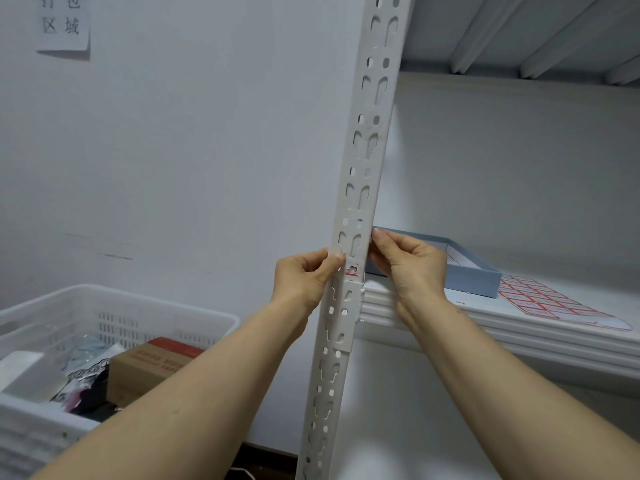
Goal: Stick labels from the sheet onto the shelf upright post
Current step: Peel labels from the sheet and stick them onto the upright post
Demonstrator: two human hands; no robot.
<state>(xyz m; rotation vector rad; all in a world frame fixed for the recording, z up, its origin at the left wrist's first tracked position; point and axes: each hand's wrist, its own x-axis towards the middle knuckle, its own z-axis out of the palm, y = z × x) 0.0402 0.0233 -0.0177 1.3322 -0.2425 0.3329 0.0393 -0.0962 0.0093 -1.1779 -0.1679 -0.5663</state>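
The white slotted shelf upright post (pixel 363 140) runs from top to bottom through the middle of the view. A small red-edged label (pixel 353 270) sits on its front face just above the shelf joint. My left hand (pixel 304 278) grips the post's left edge, thumb tip on the front beside the label. My right hand (pixel 408 261) holds the post's right edge, its curled fingertips just above the label's height. The label sheet (pixel 550 299), a grid of red-bordered labels, lies flat on the white shelf (pixel 519 334) to the right.
A shallow blue box lid (pixel 478 275) stands on the shelf behind my right hand. A white plastic crate (pixel 194 317) at lower left holds a brown carton (pixel 149 365) and bags. A paper sign (pixel 62 22) hangs on the wall at upper left.
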